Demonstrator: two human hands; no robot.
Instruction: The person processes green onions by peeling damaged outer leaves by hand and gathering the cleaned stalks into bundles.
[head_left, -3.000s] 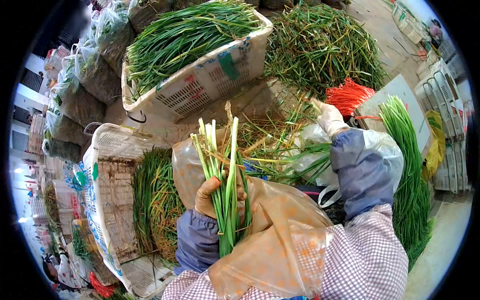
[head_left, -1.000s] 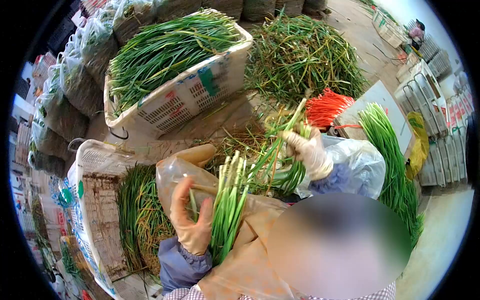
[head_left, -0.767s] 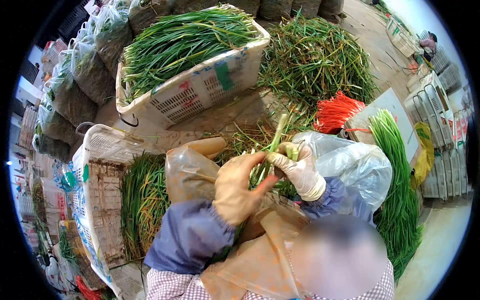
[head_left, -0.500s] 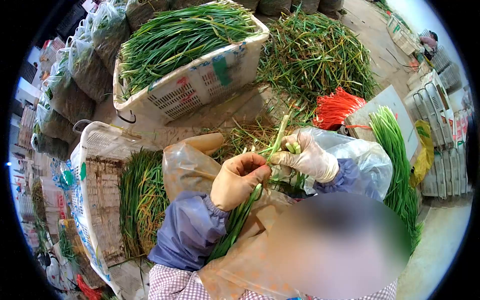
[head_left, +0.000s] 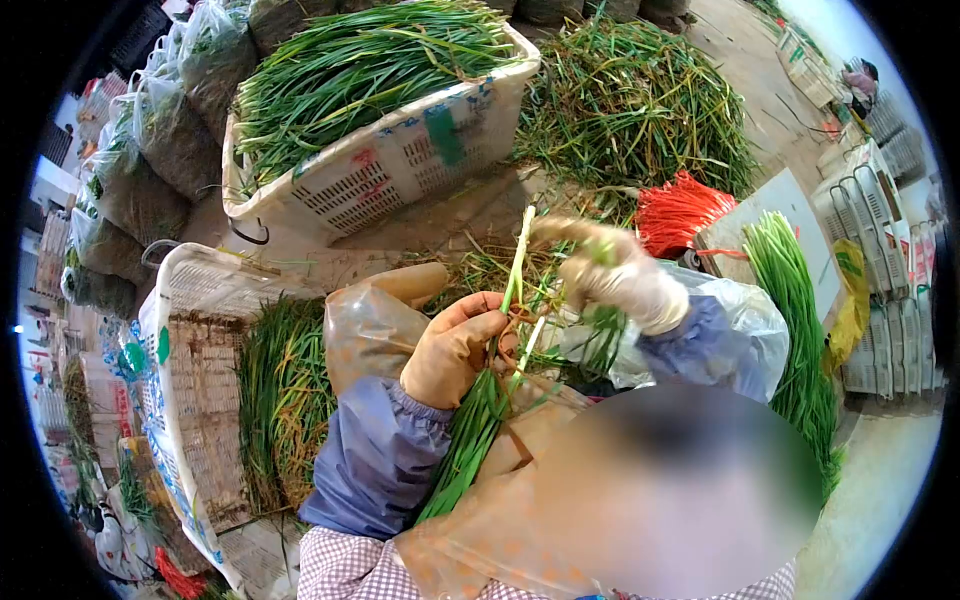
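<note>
My gloved left hand (head_left: 455,348) is closed around green stalks (head_left: 476,430); their pale ends stick up past the fingers and the leaves hang over my lap. To its right, my gloved right hand (head_left: 622,280) is raised and blurred by motion, with the pale ends of more stalks showing among its fingers and leaves hanging below. The two hands are apart. Beneath and behind them lie loose dry trimmings (head_left: 475,268). A plastic apron (head_left: 380,335) covers my lap.
A full crate of greens (head_left: 385,180) stands ahead, a partly filled crate (head_left: 180,400) at left. Beyond are a heap of leaves (head_left: 640,110) and filled bags (head_left: 150,170). Red ties (head_left: 680,212), a board (head_left: 790,235) and long greens (head_left: 800,350) lie right; a person (head_left: 860,82) is far off.
My right hand has pulled away from my left, to the right and slightly up. My left hand has shifted slightly down and left, still holding stalks, which now show more above its fingers.
</note>
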